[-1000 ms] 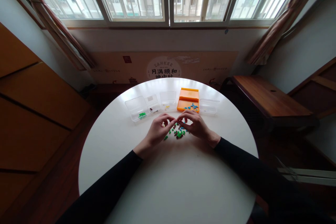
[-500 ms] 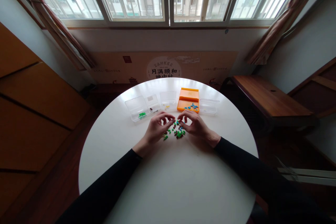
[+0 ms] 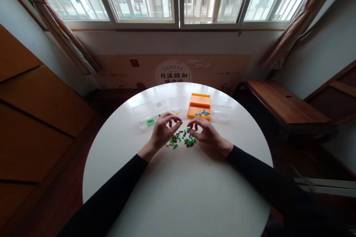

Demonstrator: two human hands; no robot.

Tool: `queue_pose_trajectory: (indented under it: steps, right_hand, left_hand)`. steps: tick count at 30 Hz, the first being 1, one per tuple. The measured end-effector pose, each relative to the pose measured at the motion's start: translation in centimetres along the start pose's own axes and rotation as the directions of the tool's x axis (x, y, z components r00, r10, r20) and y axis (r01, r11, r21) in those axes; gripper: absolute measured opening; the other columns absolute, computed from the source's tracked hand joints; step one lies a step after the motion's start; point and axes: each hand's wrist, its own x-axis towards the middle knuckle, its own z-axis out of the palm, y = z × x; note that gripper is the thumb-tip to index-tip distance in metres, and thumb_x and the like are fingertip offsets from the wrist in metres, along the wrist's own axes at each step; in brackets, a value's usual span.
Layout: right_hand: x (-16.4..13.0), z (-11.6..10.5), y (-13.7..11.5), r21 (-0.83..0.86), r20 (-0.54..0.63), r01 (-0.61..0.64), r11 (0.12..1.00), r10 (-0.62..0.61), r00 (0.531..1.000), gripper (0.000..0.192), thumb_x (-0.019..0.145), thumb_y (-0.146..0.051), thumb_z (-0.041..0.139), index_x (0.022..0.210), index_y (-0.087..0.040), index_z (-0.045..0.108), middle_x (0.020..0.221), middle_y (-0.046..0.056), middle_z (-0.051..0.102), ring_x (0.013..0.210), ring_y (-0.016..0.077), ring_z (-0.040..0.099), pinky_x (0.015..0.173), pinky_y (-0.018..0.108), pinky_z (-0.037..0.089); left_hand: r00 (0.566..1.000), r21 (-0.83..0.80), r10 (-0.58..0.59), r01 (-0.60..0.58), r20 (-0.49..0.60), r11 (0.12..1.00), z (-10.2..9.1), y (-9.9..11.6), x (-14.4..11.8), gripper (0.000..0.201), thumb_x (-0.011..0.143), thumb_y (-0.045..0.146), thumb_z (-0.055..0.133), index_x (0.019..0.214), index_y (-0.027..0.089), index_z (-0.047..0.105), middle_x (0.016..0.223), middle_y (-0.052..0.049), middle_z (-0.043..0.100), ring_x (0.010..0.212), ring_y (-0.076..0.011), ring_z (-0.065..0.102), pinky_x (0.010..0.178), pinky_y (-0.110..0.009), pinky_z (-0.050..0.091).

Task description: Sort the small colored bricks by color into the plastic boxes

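Above the pile, my left hand (image 3: 162,132) is closed, thumb and forefinger pinched together. Whatever lies between those fingertips is too small to make out. My right hand (image 3: 208,134) curls over the far right of the pile, its thumb and forefinger nearly meeting; any piece in it cannot be made out. Between and below both hands lie small loose building bricks (image 3: 190,142) in green, brown and blue. More brown, green and tan bricks (image 3: 172,140) lie beside my left wrist, partly covered by it.
Beyond my hands stand an orange box (image 3: 200,105) with blue bricks, a clear box (image 3: 143,110) with green ones, a clear box (image 3: 178,102) with yellow ones, a small clear box (image 3: 160,106) and another clear box (image 3: 221,108). All stand on a round white table (image 3: 178,192).
My left hand has shifted a little left and away from me, widening the gap between the two hands and uncovering more bricks. My right hand has barely moved.
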Motion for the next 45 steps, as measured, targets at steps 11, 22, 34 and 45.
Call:
queue_pose_trajectory:
  steps: [11,22,34,45]
  right_hand:
    - [0.3,-0.3,-0.8,0.028,0.017,-0.023,0.999,0.022,1.0,0.018,0.096,-0.009,0.073,0.106,-0.025,0.073,0.098,0.002,0.076,0.084,0.0189,0.068,0.081,0.034,0.056]
    - [0.3,-0.6,-0.7,0.029,0.031,-0.039,0.999,0.038,0.999,0.018,0.096,-0.009,0.074,0.105,-0.025,0.073,0.096,0.001,0.074,0.084,0.0185,0.067,0.081,0.033,0.054]
    - [0.2,-0.4,-0.4,0.035,0.033,-0.019,0.999,0.018,0.999,0.015,0.097,-0.012,0.071,0.104,-0.024,0.074,0.095,0.002,0.074,0.085,0.019,0.067,0.081,0.034,0.054]
    - [0.2,-0.6,-0.3,0.029,0.035,-0.023,0.999,0.022,0.999,0.013,0.098,-0.014,0.071,0.104,-0.024,0.074,0.096,0.002,0.075,0.085,0.019,0.068,0.082,0.034,0.054]
  left_hand:
    - [0.985,0.506,-0.12,0.041,0.125,0.862,-1.2,-2.9,6.0,0.012,0.1,0.03,0.077,0.094,0.025,0.086,0.1,-0.002,0.08,0.08,-0.0189,0.069,0.099,-0.043,0.051]
    - [0.97,0.579,-0.177,0.049,0.167,0.814,-0.6,-4.4,6.9,0.019,0.102,0.032,0.072,0.096,0.027,0.089,0.107,-0.005,0.083,0.096,-0.0263,0.075,0.104,-0.045,0.05]
    - [0.972,0.621,-0.189,0.061,0.142,0.781,-1.4,-5.5,7.1,0.02,0.101,0.032,0.071,0.094,0.026,0.089,0.108,-0.006,0.082,0.09,-0.0245,0.074,0.1,-0.045,0.049]
    - [0.952,0.657,-0.199,-0.002,0.232,0.754,-1.1,-6.1,8.0,0.022,0.097,0.027,0.069,0.088,0.026,0.089,0.1,-0.007,0.08,0.086,-0.024,0.072,0.094,-0.043,0.046]
